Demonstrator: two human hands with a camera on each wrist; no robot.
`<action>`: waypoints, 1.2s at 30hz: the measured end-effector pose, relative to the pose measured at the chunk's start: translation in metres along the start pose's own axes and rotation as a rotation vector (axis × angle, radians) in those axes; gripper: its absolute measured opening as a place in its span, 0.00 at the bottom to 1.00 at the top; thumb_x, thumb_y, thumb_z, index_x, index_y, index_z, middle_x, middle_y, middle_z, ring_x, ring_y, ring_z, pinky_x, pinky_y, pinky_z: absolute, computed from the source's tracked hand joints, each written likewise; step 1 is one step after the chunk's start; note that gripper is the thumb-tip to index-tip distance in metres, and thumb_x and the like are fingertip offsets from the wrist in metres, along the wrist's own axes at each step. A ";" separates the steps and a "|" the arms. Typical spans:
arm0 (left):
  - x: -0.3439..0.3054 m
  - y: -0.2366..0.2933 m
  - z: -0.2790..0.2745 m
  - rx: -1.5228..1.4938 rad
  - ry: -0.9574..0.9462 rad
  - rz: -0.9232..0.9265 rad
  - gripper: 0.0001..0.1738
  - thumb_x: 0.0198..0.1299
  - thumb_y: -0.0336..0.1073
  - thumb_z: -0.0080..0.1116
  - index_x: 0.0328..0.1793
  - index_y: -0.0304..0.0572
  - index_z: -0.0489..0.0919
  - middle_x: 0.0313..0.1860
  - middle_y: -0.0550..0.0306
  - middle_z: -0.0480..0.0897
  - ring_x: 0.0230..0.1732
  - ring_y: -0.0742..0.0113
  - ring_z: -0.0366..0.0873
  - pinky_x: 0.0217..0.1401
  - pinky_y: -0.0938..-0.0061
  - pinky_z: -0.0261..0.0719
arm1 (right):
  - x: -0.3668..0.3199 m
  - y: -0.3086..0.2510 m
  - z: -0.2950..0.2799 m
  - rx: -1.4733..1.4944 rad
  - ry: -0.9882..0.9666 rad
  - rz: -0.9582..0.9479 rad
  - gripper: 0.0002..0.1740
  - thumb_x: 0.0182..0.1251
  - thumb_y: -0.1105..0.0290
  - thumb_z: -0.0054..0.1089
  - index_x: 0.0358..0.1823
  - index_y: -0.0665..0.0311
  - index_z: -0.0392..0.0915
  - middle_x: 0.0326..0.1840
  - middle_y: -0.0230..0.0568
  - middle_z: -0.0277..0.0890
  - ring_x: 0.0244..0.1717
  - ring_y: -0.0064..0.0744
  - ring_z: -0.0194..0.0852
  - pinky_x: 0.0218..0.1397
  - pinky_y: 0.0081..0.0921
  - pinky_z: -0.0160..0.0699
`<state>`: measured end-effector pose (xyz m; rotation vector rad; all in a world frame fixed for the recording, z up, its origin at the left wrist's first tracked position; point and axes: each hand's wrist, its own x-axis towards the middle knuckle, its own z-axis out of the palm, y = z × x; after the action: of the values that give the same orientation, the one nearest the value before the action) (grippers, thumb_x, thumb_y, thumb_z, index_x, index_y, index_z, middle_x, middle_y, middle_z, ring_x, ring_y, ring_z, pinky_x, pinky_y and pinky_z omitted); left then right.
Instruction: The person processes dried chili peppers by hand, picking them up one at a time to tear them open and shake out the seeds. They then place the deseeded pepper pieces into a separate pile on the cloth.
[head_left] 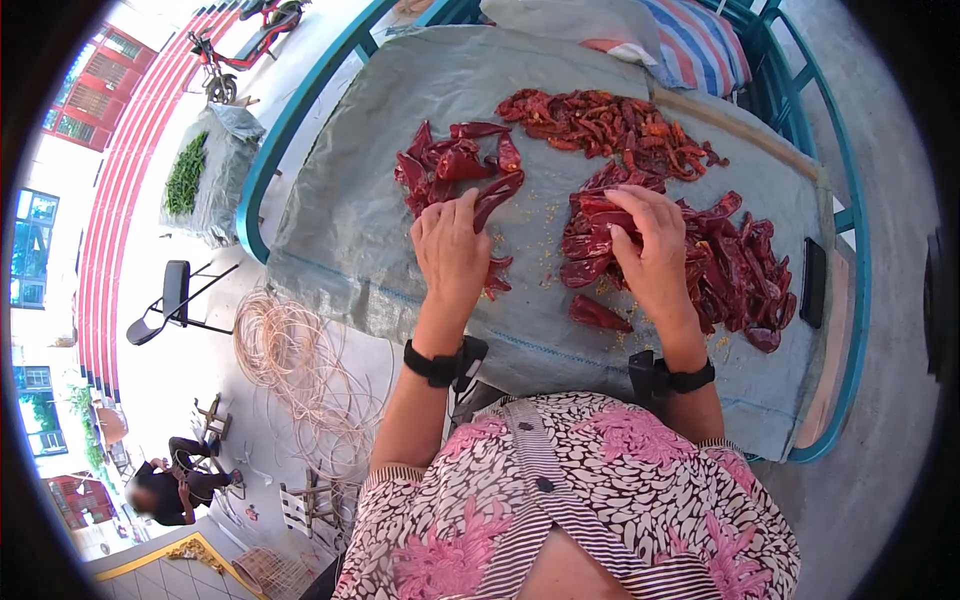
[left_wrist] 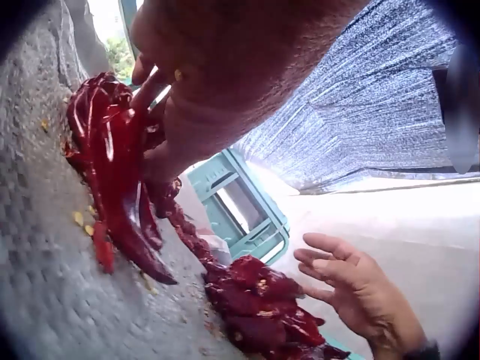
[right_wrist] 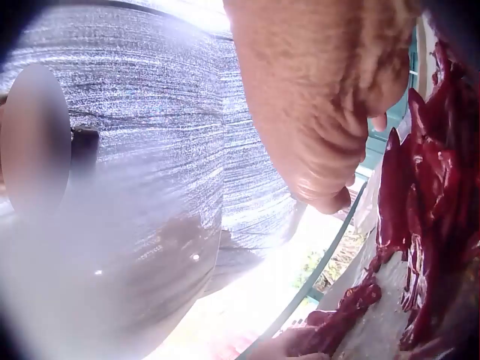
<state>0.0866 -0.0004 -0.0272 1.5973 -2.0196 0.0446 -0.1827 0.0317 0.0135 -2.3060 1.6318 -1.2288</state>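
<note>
My left hand is at the near edge of a small heap of red chili peppers. Between its thumb and fingers it pinches a long, glossy chili pepper, which slants up to the right. The left wrist view shows these fingers around dark red peppers close to the sheet. My right hand hovers at a larger pile of red peppers, fingers loosely bent and spread. In the left wrist view the right hand appears beside that pile, holding nothing.
A grey-green woven sheet covers a bed with a teal metal frame. Shrivelled, lighter red peppers lie at the back. A single pepper and scattered yellow seeds lie between the piles. A black phone-like object rests at the right edge.
</note>
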 end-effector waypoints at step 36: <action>0.014 0.012 0.002 0.085 -0.065 -0.116 0.23 0.56 0.32 0.71 0.60 0.50 0.85 0.65 0.49 0.79 0.65 0.46 0.74 0.68 0.52 0.73 | 0.003 0.010 0.005 0.094 0.071 0.242 0.19 0.70 0.68 0.69 0.61 0.56 0.83 0.53 0.38 0.88 0.52 0.44 0.84 0.64 0.41 0.73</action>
<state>0.0733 -0.0098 -0.0192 1.7877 -1.9944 0.0361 -0.1869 0.0227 0.0075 -1.9632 1.7716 -1.3130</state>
